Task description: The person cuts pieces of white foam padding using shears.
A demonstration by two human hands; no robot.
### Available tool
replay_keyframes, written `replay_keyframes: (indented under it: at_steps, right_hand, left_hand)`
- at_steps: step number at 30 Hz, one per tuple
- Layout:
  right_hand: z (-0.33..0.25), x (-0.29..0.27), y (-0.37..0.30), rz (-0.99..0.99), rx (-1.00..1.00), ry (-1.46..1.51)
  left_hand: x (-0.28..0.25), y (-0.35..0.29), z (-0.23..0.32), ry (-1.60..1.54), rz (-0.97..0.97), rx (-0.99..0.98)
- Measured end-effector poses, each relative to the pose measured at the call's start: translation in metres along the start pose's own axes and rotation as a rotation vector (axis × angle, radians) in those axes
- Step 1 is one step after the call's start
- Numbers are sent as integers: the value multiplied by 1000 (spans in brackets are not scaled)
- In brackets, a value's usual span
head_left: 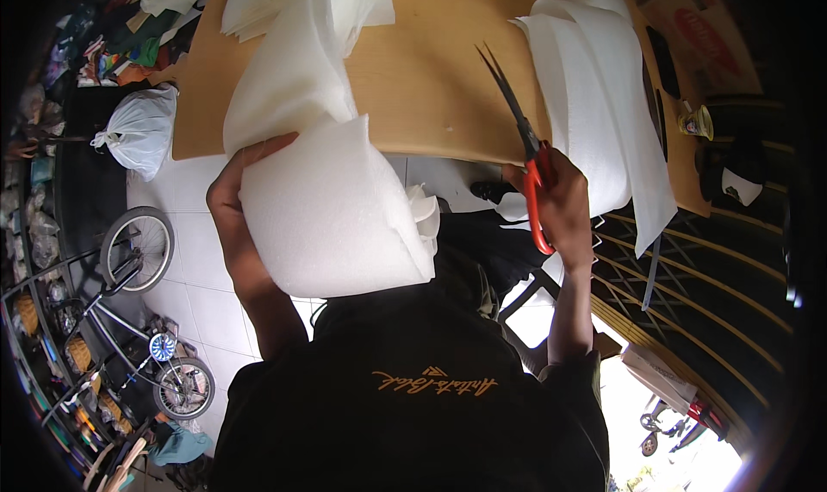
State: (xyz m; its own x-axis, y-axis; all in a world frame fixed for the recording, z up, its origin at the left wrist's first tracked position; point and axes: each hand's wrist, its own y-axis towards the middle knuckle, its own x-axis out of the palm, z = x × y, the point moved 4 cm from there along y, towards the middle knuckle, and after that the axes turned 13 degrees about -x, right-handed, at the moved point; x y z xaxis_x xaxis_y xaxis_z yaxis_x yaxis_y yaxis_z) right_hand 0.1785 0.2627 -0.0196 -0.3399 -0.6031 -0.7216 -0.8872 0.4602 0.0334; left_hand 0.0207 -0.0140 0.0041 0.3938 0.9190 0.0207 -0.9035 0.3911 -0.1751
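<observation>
the left hand (226, 186) is the nearer one: its fingers grip the left side of a plump, squarish bundle of folded white foam sheet (327, 212), one digit lying along the upper edge, the rest hidden behind. the bundle is held before the body, just short of the tabletop (413, 78). it seems to run crosswise, from the left fingers toward the right, its loosely coiled end facing the right hand (564, 203) with a clear gap between.

the right fingers are curled round the handles of slim, red-handled scissors with dark metal blades (528, 134); how far they pass through the loops i cannot tell. the blades, nearly together, point away from the body and lean left over the tabletop. so the foam lies left of the right fingers, while the tips aim past it, not at it; bringing the two together would call for a turn of the right wrist.

beyond the left fingers, a long, loose strip of white foam (297, 78) leads onto the tabletop; whether it joins the bundle is unclear. beyond and right of the right fingers, layered white foam sheets (594, 96) drape over the edge.
</observation>
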Motion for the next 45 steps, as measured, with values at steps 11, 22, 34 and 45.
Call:
replay_keyframes:
  at_steps: [11, 22, 34, 45]
  right_hand:
    - [-21, 24, 53, 145, -147, -223]
    - [-10, 32, 81, 104, -249, -691]
    - [-39, 22, 81, -109, -217, -700]
    - [-68, 21, 38, 94, -339, 351]
  left_hand:
    - [-25, -22, 2, 35, 18, 134]
    - [-45, -18, 10, -198, 227, 172]
    - [-49, -25, -10, -273, 253, 167]
    - [-52, -33, -3, -313, 328, 203]
